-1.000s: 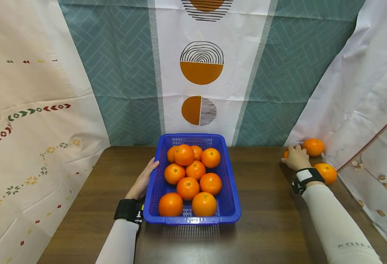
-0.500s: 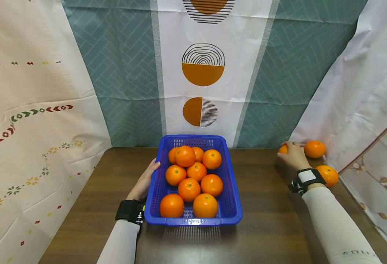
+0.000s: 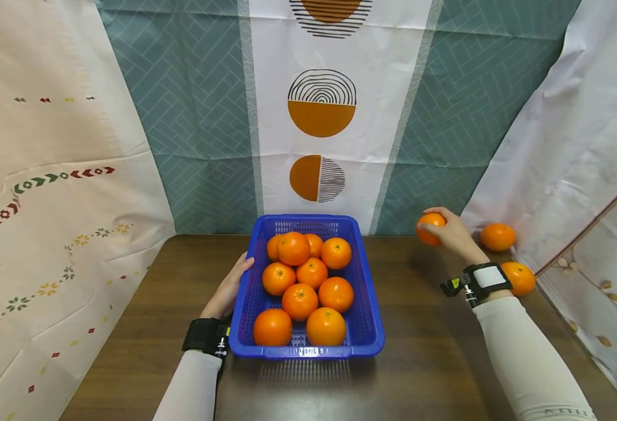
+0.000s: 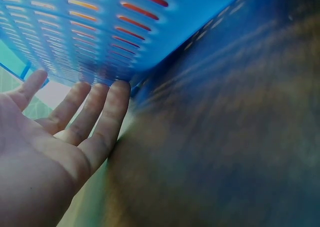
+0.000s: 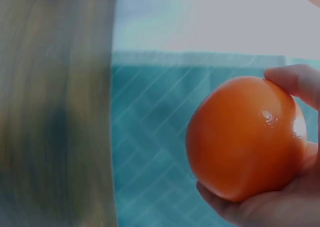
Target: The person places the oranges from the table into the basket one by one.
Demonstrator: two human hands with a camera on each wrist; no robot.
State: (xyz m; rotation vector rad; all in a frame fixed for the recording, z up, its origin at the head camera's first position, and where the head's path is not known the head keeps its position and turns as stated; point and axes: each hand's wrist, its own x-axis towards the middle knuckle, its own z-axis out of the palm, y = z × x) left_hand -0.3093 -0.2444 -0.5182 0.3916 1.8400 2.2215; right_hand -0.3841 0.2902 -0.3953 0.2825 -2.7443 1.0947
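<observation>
In the head view my right hand (image 3: 454, 237) grips an orange (image 3: 430, 228) above the back right of the table. The right wrist view shows this orange (image 5: 245, 137) between thumb and fingers, in front of the teal cloth. My left hand (image 3: 231, 287) rests against the left side of a blue plastic basket (image 3: 375, 318) that holds several oranges (image 3: 300, 301). In the left wrist view the fingers of my left hand (image 4: 60, 147) are extended, their tips at the slotted basket wall (image 4: 160, 32).
Two more oranges lie at the table's right side: one orange (image 3: 498, 237) at the back, another orange (image 3: 520, 278) nearer, partly behind the right wrist. Patterned cloths (image 3: 434, 146) hang behind and beside the brown wooden table (image 3: 419, 362).
My right hand has lifted the orange off the table's back right corner and carried it left and up. The left hand and the basket have stayed in place.
</observation>
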